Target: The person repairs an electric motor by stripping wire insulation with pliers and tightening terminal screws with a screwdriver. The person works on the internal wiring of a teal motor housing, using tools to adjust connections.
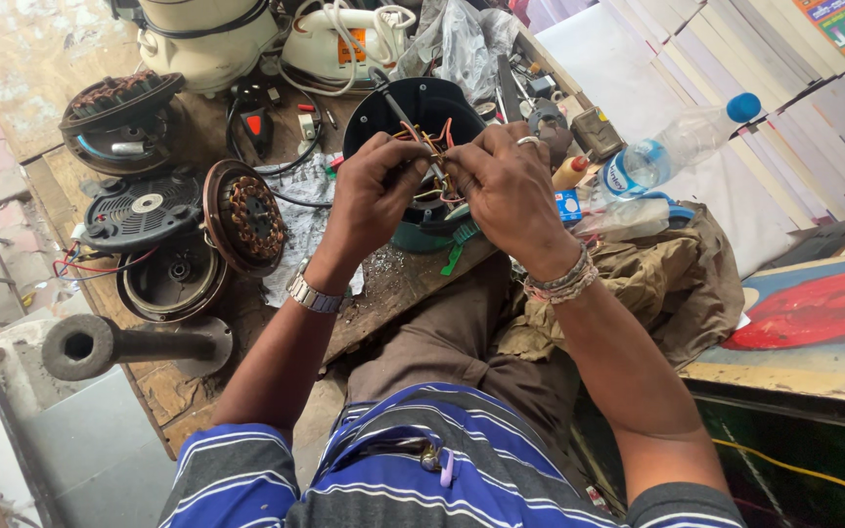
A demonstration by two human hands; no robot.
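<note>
Wires, a small bundle in orange, red and yellowish colours, come up out of one round black motor housing that stands on the wooden workbench just in front of the person. I cannot count the single wires, they are too thin and tangled. The left hand is closed and pinches the wires from the left; the right hand, with a ring on one finger, is also closed on the same bundle from the right. Both hands are directly over the housing's open top.

To the left of it lie four other round motor parts: one with copper windings, one dark vented cover, one empty shell and one more winding part further back. One plastic bottle with a blue cap lies to the right. One white clothes iron stands behind the housing.
</note>
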